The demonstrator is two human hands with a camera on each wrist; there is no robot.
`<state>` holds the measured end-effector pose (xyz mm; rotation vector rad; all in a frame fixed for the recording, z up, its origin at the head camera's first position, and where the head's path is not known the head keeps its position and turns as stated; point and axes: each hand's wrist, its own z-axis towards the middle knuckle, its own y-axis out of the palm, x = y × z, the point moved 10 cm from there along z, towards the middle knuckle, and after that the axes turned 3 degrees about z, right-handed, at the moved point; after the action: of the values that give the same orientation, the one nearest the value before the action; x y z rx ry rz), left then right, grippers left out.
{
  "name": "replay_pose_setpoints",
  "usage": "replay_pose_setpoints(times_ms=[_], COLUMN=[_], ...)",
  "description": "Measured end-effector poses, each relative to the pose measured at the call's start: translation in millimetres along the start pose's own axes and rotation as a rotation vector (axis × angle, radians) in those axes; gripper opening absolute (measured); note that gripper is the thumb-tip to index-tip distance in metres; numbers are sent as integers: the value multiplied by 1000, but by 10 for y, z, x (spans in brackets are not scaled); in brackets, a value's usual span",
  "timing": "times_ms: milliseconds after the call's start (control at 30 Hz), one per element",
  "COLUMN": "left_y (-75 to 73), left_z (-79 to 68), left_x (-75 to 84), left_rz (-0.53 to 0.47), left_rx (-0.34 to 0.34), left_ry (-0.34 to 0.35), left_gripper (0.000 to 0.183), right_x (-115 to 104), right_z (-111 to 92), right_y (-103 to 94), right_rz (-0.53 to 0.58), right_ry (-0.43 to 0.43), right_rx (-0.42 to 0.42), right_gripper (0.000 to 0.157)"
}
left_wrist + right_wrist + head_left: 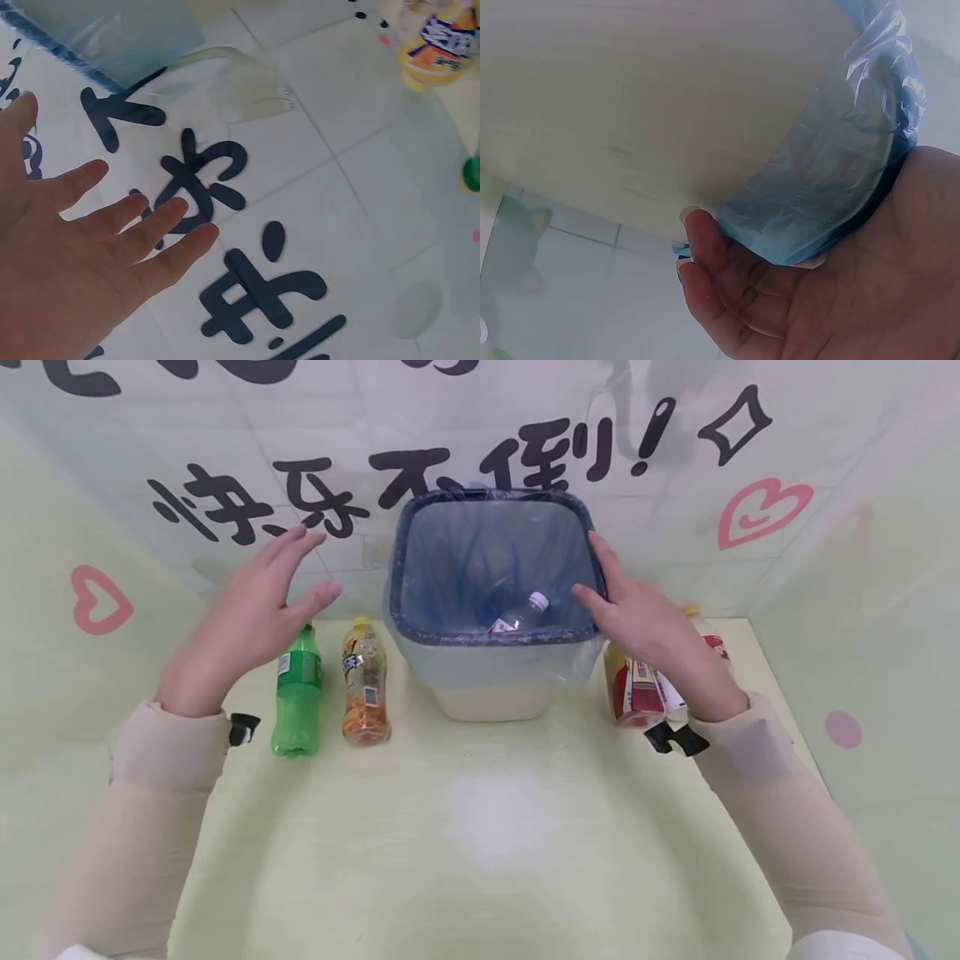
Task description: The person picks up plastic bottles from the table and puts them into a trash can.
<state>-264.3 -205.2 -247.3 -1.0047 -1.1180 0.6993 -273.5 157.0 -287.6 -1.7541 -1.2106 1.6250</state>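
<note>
Pale green surface [480,827] stretches ahead with room to move in front of the bin, right edge slanting past the red-labelled bottle [633,689], green bottle [297,710] and orange bottle [365,693] upright at left. Bin [491,697] stands near the back edge, mouth up, long axis vertical, right hand [645,614] fingers curled over its right rim; left hand [251,610] in air, fingers extended. Lettered backdrop [675,527] behind.
</note>
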Motion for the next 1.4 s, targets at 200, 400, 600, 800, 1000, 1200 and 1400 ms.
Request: replay_pose_setpoints(times_ms=[200, 400, 600, 800, 1000, 1200, 1400], left_y=[91, 138, 332, 515, 568, 700, 812], left_z=[-140, -206, -260, -338, -402, -459, -522], left_x=[-208, -358, -629, -845, -948, -1037, -1195], left_rz=[6, 7, -11, -30, -36, -60, -71], left_rx=[3, 3, -28, -74, -83, -118, -135], left_ry=[-33, -59, -112, -163, -193, -209, -257], left_gripper=[71, 71, 71, 77, 79, 76, 78], right_x=[-12, -6, -14, -4, -12, 3, -20], right_z=[0, 0, 13, 9, 2, -30, -9], right_y=[6, -3, 18, 21, -2, 7, 7], right_rz=[2, -2, 0, 12, 9, 9, 6], right_ry=[1, 8, 0, 5, -1, -16, -16], right_rx=[-6, 0, -1, -4, 2, 11, 8], right_gripper=[76, 75, 76, 76, 76, 78, 77])
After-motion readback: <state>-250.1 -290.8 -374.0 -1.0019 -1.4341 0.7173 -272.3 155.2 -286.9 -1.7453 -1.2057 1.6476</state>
